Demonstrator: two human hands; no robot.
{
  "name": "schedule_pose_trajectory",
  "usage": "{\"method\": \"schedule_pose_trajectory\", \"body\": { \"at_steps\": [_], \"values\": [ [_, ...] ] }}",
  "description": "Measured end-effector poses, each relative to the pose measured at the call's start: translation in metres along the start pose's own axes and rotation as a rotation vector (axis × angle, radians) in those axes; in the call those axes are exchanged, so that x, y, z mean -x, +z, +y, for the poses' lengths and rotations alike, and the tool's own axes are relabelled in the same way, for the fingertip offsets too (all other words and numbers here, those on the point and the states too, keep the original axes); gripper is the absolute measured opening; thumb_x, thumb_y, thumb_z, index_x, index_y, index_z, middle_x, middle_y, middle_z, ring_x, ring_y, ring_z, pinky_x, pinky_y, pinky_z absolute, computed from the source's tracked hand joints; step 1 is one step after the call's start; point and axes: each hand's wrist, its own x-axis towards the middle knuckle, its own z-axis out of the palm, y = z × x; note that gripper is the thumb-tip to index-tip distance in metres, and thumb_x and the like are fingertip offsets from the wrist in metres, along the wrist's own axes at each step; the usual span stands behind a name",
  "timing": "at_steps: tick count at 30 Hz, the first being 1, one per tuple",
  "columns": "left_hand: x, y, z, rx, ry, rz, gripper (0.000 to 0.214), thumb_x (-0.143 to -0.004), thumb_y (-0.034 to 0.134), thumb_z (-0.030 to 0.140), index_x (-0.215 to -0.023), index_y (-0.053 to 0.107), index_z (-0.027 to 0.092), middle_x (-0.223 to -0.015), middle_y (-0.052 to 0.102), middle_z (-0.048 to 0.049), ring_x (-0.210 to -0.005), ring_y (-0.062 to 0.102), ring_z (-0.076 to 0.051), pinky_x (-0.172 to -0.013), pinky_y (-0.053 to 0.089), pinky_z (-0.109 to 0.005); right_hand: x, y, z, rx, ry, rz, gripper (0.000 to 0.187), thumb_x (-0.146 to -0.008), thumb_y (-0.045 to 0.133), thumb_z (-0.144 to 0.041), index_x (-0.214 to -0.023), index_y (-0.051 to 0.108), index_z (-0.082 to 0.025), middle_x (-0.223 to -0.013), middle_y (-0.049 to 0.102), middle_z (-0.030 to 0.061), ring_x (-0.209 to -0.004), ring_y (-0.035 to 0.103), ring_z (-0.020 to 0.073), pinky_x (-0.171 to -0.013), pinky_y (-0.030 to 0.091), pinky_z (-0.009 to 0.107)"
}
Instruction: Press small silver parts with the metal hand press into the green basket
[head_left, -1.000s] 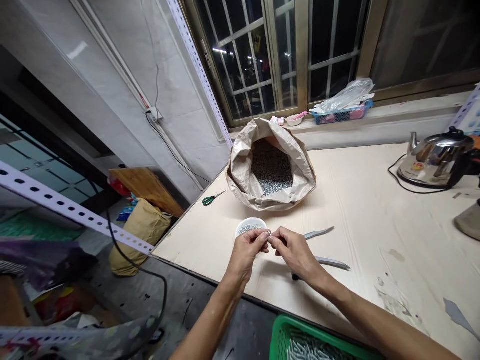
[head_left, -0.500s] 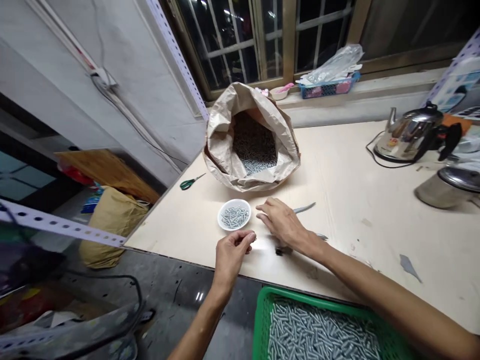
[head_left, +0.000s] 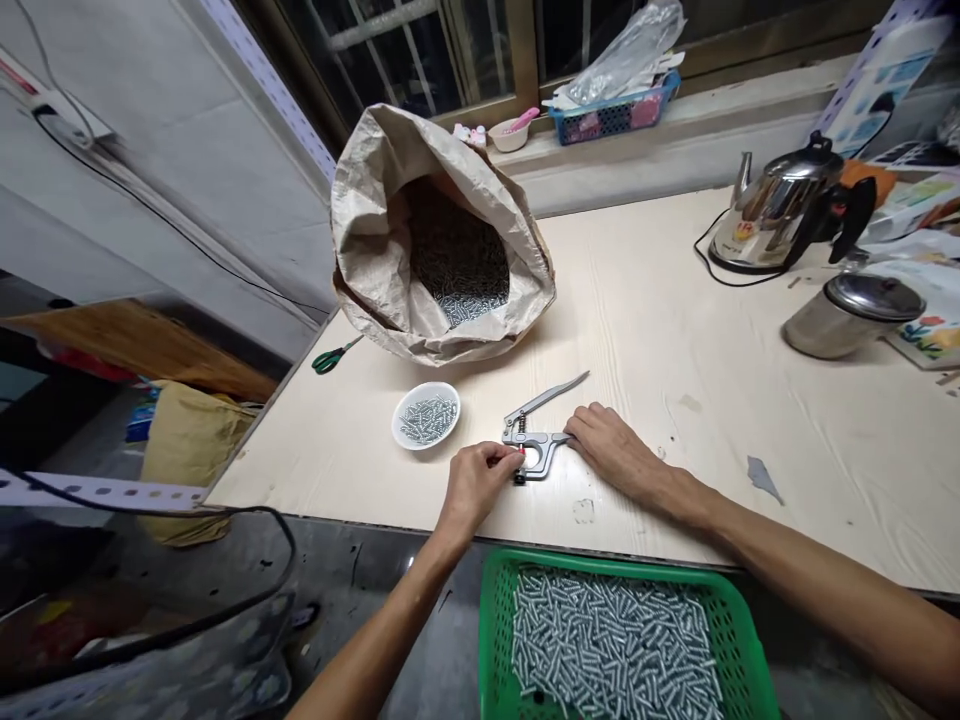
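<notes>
A pair of grey snap-fastener pliers (head_left: 541,440) lies on the table, its upper handle raised at an angle. My right hand (head_left: 611,448) has its fingertips closed on the end of the lower handle. My left hand (head_left: 480,480) is pinched at the jaw end, by a small red part and a black tip. Whatever sits between those fingertips is too small to make out. Just left of the pliers stands a white bowl (head_left: 399,432) of small silver screw-like pieces.
Behind the bowl stands a large open paper sack (head_left: 367,260) of metal pieces. Green-handled scissors (head_left: 328,360) lie left. A green basket (head_left: 495,640) full of metal pieces sits below the table's front edge. A kettle (head_left: 780,215) and a lidded metal pot (head_left: 832,320) stand right.
My right hand has gone from beside the bowl to the pliers' lower handle. The left hand has come up to the jaw end. The whole view has shifted and moved closer.
</notes>
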Motion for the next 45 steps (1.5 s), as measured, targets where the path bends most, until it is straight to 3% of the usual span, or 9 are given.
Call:
{"method": "schedule_pose_trajectory", "body": {
  "at_steps": [10,17,27,33,36,38,41,43,45],
  "values": [
    [-0.007,0.0,0.007,-0.173,-0.036,-0.031,0.025,-0.068,0.063,0.038,-0.068,0.071,0.014,-0.067,0.07,-0.0063,-0.062,0.059,-0.016,-0.057,0.039,-0.025,0.006,0.017,0.005,0.072,-0.039,0.085,0.016,-0.093,0.04,-0.012,-0.082,0.05,-0.018,-0.083,0.052,0.0043,-0.076,0.039,0.0183,-0.067,0.03,0.032],
    [-0.01,-0.004,-0.002,-0.041,-0.243,-0.219,0.037,-0.064,0.062,0.049,-0.065,0.066,0.012,-0.05,0.053,0.002,-0.045,0.041,-0.009,-0.047,0.035,-0.023,0.011,0.021,0.003,0.07,-0.06,0.095,0.02,-0.094,0.034,-0.009,-0.084,0.049,-0.018,-0.084,0.051,0.0056,-0.078,0.037,0.0195,-0.068,0.029,0.033],
    [-0.011,-0.012,0.003,0.032,-0.377,-0.44,0.033,-0.066,0.066,0.044,-0.056,0.054,0.015,-0.045,0.046,0.0062,-0.04,0.038,-0.006,-0.042,0.033,-0.021,0.012,0.019,0.004,0.018,-0.071,0.045,0.02,-0.095,0.032,-0.012,-0.084,0.047,-0.019,-0.086,0.05,0.005,-0.077,0.035,0.0187,-0.069,0.027,0.033],
    [-0.005,-0.008,0.008,-0.021,-0.433,-0.503,0.032,-0.07,0.067,0.035,-0.051,0.049,0.016,-0.04,0.047,0.0058,-0.037,0.041,-0.007,-0.043,0.037,-0.022,0.01,0.004,-0.001,-0.013,-0.069,-0.061,0.018,-0.095,0.035,-0.017,-0.084,0.05,-0.018,-0.087,0.054,0.0056,-0.08,0.04,0.0194,-0.07,0.032,0.034],
    [0.001,-0.005,0.015,-0.021,-0.516,-0.505,0.031,-0.074,0.066,0.03,-0.052,0.05,0.016,-0.038,0.048,0.0055,-0.035,0.042,-0.007,-0.043,0.037,-0.021,0.007,-0.014,0.0,-0.096,-0.042,-0.15,0.014,-0.091,0.048,-0.029,-0.095,0.054,-0.017,-0.098,0.056,0.0078,-0.087,0.045,0.0212,-0.076,0.037,0.036],
    [0.005,-0.004,0.019,-0.008,-0.561,-0.5,0.031,-0.074,0.067,0.03,-0.052,0.051,0.015,-0.038,0.049,0.0054,-0.035,0.042,-0.006,-0.044,0.037,-0.021,0.002,-0.025,0.007,-0.145,-0.07,-0.179,0.042,-0.084,0.06,-0.042,-0.115,0.05,-0.017,-0.122,0.05,0.0126,-0.106,0.044,0.0262,-0.087,0.038,0.041],
    [0.009,-0.003,0.022,-0.003,-0.6,-0.482,0.032,-0.071,0.071,0.033,-0.052,0.051,0.015,-0.039,0.05,0.0053,-0.035,0.043,-0.006,-0.046,0.039,-0.021,-0.011,-0.03,0.022,-0.103,-0.142,-0.251,0.087,-0.069,0.069,-0.056,-0.138,0.033,-0.017,-0.146,0.028,0.0175,-0.131,0.024,0.0363,-0.101,0.028,0.052],
    [0.011,-0.003,0.022,-0.006,-0.614,-0.47,0.033,-0.068,0.073,0.036,-0.053,0.053,0.014,-0.04,0.051,0.0053,-0.036,0.044,-0.006,-0.047,0.04,-0.021,-0.023,-0.029,0.032,-0.048,-0.192,-0.341,0.101,-0.062,0.073,-0.059,-0.141,0.03,-0.013,-0.146,0.029,0.0192,-0.133,0.019,0.0398,-0.104,0.023,0.056],
    [0.012,-0.003,0.021,-0.011,-0.617,-0.463,0.034,-0.067,0.074,0.038,-0.054,0.054,0.014,-0.04,0.051,0.0054,-0.036,0.044,-0.005,-0.046,0.04,-0.021,-0.034,-0.028,0.036,0.002,-0.231,-0.407,0.102,-0.058,0.075,-0.06,-0.138,0.034,-0.011,-0.139,0.038,0.0196,-0.131,0.024,0.0402,-0.103,0.023,0.057]
  ]
}}
